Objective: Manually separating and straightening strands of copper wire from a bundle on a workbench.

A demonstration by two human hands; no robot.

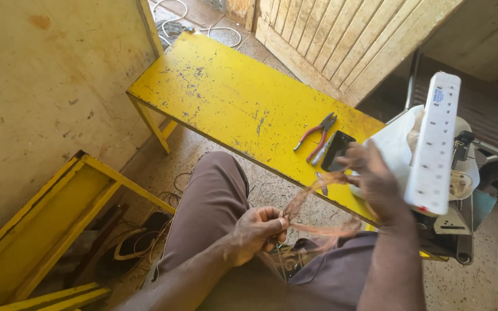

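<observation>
My left hand (259,230) rests above my lap, fingers pinched on a bundle of thin copper-coloured wire (312,198). The wire runs up and to the right to my right hand (376,184), which is blurred with motion and also grips the strands. A second stretch of the wire (332,230) loops back low between the two hands. Just past my right hand lies a white power strip (436,144), propped over a white sheet.
A scratched yellow bench (231,98) holds red-handled pliers (317,135), a small black rectangular object (336,151) and a screwdriver-like tool. A yellow frame (47,230) leans at the left wall. White cables (203,26) lie beyond the bench. Metal equipment (462,190) stands at right.
</observation>
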